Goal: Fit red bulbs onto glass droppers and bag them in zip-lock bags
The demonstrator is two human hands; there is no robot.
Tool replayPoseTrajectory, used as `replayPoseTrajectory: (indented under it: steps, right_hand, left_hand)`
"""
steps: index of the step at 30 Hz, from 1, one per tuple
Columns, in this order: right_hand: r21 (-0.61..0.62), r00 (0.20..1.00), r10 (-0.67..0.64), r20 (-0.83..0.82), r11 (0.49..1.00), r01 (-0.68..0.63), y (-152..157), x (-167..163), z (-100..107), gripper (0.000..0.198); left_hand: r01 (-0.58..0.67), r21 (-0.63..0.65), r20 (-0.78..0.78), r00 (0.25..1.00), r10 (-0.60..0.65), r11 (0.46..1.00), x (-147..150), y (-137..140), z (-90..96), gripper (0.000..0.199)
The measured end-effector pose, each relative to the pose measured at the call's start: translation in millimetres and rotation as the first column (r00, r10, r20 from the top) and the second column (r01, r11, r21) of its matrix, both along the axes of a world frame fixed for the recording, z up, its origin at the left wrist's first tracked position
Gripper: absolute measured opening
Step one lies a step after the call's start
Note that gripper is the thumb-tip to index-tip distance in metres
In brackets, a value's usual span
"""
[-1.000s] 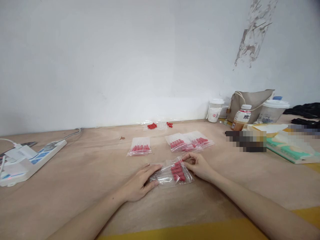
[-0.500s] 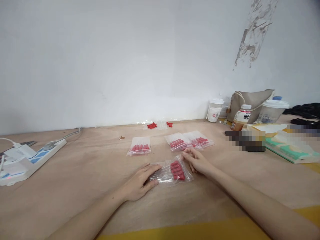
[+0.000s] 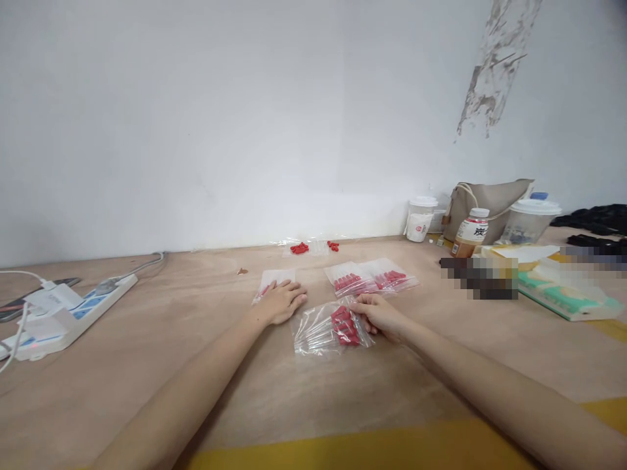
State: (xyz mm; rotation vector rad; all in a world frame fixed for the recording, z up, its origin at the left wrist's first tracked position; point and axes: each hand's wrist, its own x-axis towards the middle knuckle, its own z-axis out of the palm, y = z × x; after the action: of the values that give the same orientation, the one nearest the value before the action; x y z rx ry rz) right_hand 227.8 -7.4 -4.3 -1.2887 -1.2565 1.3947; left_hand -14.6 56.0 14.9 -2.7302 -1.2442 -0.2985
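Note:
A clear zip bag (image 3: 316,329) with several red-ended clear sticks in it lies in front of me. My right hand (image 3: 379,314) pinches its right edge beside the red ends. Fingers spread, my left hand (image 3: 280,303) rests over a similar bag (image 3: 277,275) farther left and covers most of its red pieces. Whether that hand grips the bag or only lies on it, the fingers look flat. Two more filled bags, one at the middle (image 3: 347,282) and one to its right (image 3: 390,277), lie beyond my right hand, overlapping at their edges.
Loose red pieces (image 3: 299,249) lie on clear plastic by the wall. A power strip (image 3: 81,320) with cables is at left. At right stand a lidded cup (image 3: 421,219), a bottle (image 3: 470,234), a grey bag (image 3: 484,205), a large lidded tub (image 3: 531,220) and a green tissue pack (image 3: 568,294).
My left hand has left the near bag and moved forward and left onto the left bag. My right hand still holds the near bag, which has shifted slightly.

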Motion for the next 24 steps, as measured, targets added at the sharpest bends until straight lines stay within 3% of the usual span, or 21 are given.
replayPoseTrajectory:
  steps: [4,10,15,17,18,20,21,22,24]
  right_hand:
    - [-0.083,0.962,-0.211,-0.172,0.976,0.200,-2,-22,-2,0.016]
    - [-0.172,0.895,-0.273,-0.352,0.959,0.225,0,-71,3,0.015]
    - [-0.203,0.888,-0.257,-0.382,0.960,0.190,4,-87,7,0.018]
    - [-0.214,0.937,-0.166,-0.307,0.972,0.102,1,-79,7,0.013]
    - [-0.174,0.977,-0.091,-0.194,0.983,0.057,0,-71,7,0.010]
    - [0.057,0.977,0.015,0.213,0.998,-0.028,-3,-52,8,0.009]
    - [0.262,0.901,-0.043,0.431,0.962,-0.080,-2,-43,8,0.008]
    - [0.450,0.791,-0.151,0.593,0.877,-0.170,0,-34,8,0.008]
    - [0.662,0.585,-0.381,0.716,0.637,-0.395,9,-22,8,0.015]
  left_hand:
    - [-0.063,0.023,0.018,0.998,0.063,0.998,-22,3,-6.0,0.034]
    - [-0.151,0.107,0.054,0.988,0.145,0.983,-49,-13,-10.9,0.035]
    - [-0.011,0.178,0.166,0.986,-0.019,0.984,-37,-35,-14.7,0.039]
    - [0.042,0.114,0.239,0.969,-0.068,0.993,-27,-43,-18.2,0.047]
    - [0.055,0.084,0.270,0.960,-0.076,0.995,-22,-46,-20.0,0.050]
    - [0.066,0.046,0.314,0.946,-0.077,0.997,-15,-47,-22.7,0.048]
    - [0.072,0.034,0.323,0.943,-0.079,0.997,-12,-46,-23.2,0.045]
    - [0.082,0.023,0.326,0.942,-0.085,0.996,-10,-44,-23.1,0.042]
    - [0.121,-0.005,0.319,0.941,-0.113,0.993,-8,-37,-21.0,0.037]
